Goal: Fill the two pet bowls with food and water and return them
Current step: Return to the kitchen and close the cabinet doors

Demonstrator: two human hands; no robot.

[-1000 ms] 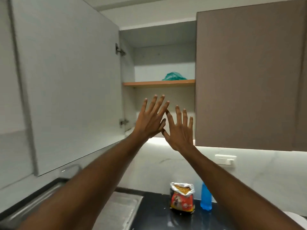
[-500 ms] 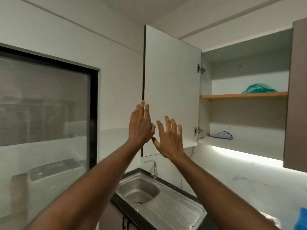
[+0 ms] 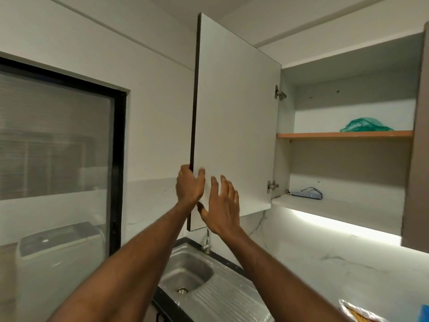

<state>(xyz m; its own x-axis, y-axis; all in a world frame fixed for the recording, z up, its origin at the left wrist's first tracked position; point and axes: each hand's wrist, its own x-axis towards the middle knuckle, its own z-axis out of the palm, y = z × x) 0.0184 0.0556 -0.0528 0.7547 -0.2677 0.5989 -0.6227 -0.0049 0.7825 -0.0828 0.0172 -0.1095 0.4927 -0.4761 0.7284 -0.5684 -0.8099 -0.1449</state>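
A white cabinet door [image 3: 234,117] stands swung open above the sink. My left hand [image 3: 189,184] is wrapped around the door's free edge near its lower corner, fingers behind, thumb in front. My right hand [image 3: 222,210] is held open just in front of the door's inner face, fingers spread, holding nothing. The top of an open pet food bag [image 3: 357,313] and a blue bottle [image 3: 424,313] show at the bottom right corner. No pet bowls are in view.
The open cabinet has an orange shelf [image 3: 343,135] with a green net bag [image 3: 365,125] and a bottom shelf with a small blue object [image 3: 306,194]. A steel sink [image 3: 185,273] with a tap [image 3: 206,240] lies below. A dark-framed window [image 3: 58,140] fills the left.
The view has swung left from the cabinet interior to the door. My left hand moved onto the door's edge and closed on it. My right hand followed, still open.
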